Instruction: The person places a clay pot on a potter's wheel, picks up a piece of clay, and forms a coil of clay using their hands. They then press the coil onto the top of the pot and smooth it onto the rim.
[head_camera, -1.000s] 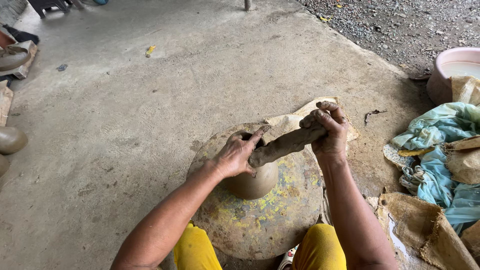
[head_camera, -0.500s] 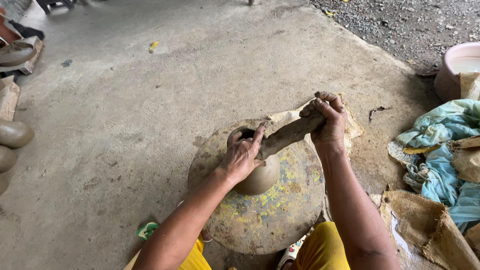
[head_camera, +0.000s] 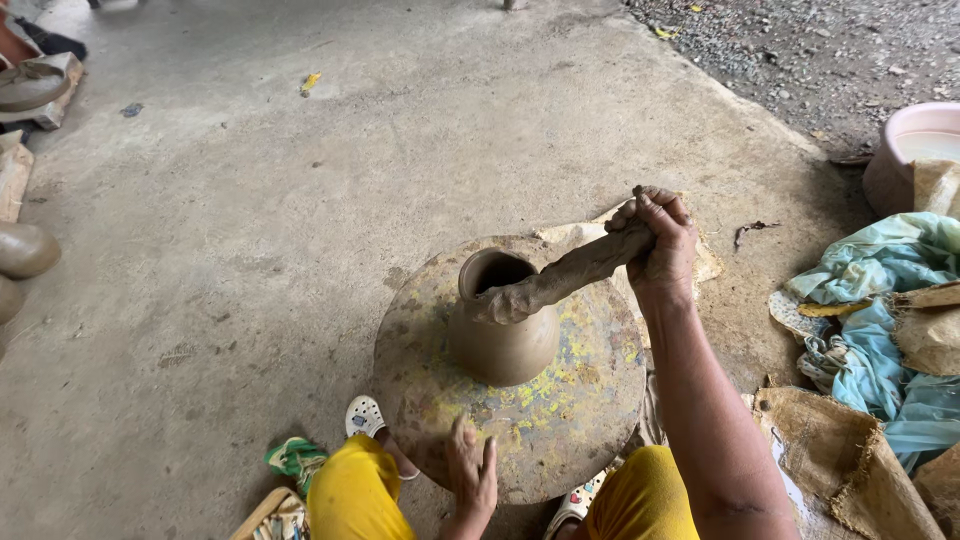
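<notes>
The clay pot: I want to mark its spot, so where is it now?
In the head view, the clay pot stands near the middle of the round wheel, with the right hand up-right and the left hand below.

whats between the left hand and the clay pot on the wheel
Only bare wheel surface, flecked yellow, lies between the left hand at the near rim and the clay pot, in the head view.

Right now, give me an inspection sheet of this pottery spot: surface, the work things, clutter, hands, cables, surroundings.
Surface: round wheel disc, worn, yellow paint flecks, on a concrete floor.
Work things: clay pot upright on the disc; thick clay roll resting on its rim.
Clutter: sacking, pale blue sheet, pink basin.
Hands: right hand gripping the roll's far end; left hand flat on the disc's near edge.
Cables: nothing seen.
Surroundings: gravel beyond the floor; clay pieces at left.
</notes>
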